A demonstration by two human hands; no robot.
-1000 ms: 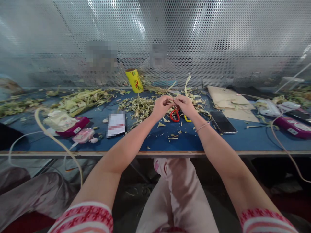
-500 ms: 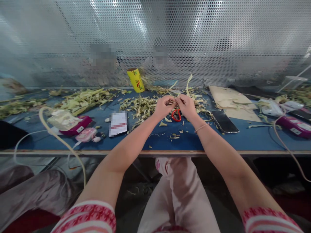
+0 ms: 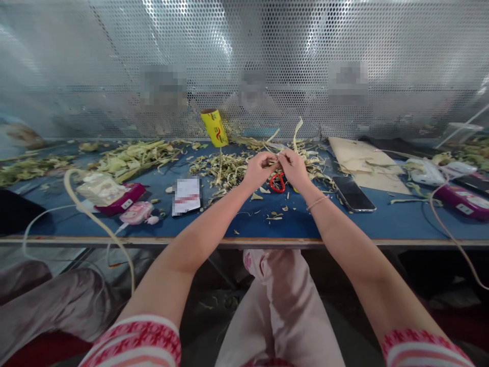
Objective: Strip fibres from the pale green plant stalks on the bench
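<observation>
My left hand (image 3: 261, 168) and my right hand (image 3: 292, 166) meet above the blue table, fingertips pinched together. What they pinch is too small to make out. Just below them lie red-handled scissors (image 3: 277, 182), only the handle loops plainly showing. Behind and to the left of my hands spreads a heap of dry, curled greenish-yellow strips (image 3: 229, 167), like plant peelings. One longer pale strip (image 3: 298, 131) sticks up behind my right hand. Small scraps (image 3: 274, 216) are scattered on the table nearer to me.
A yellow roll (image 3: 214, 128) stands on a thin stick. Left lie a card (image 3: 187, 195), a pink device (image 3: 136, 213) and a magenta box (image 3: 126, 198). On the right are a phone (image 3: 354, 193), cardboard (image 3: 359, 158) and another magenta box (image 3: 464, 201). A perforated metal screen (image 3: 290, 61) rises behind.
My hands stay pinched together in nearly the same place, with only slight finger movement. A bit of yellow now shows beside my right wrist. The things on the table look unmoved.
</observation>
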